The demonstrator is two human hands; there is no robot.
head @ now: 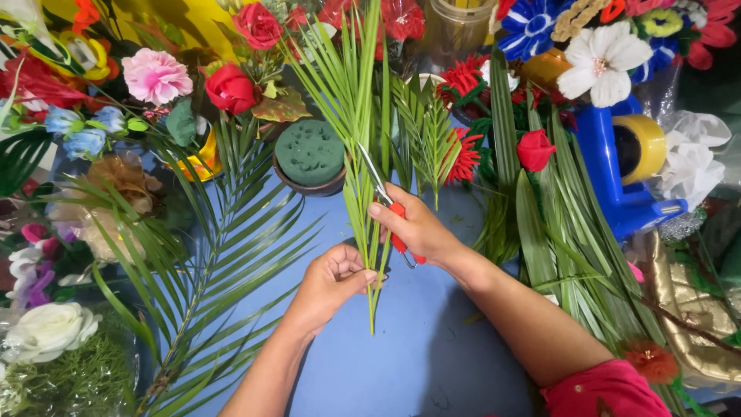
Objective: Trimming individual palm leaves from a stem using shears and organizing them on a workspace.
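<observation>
My left hand (328, 282) pinches the lower stem of a bunch of long green palm leaves (351, 100) that fans out away from me over the blue table (417, 340). My right hand (417, 228) grips red-handled scissors (386, 205), whose metal blades lie against the leaves just above my left hand. Whether the blades are closed on a leaf is hard to tell.
A large palm frond (208, 270) lies at the left. A bowl with green floral foam (310, 154) sits behind the hands. Artificial flowers crowd the left and back; a red rose (231, 89) stands out. More green leaves (567, 232) and a blue tape dispenser (617, 174) lie at the right.
</observation>
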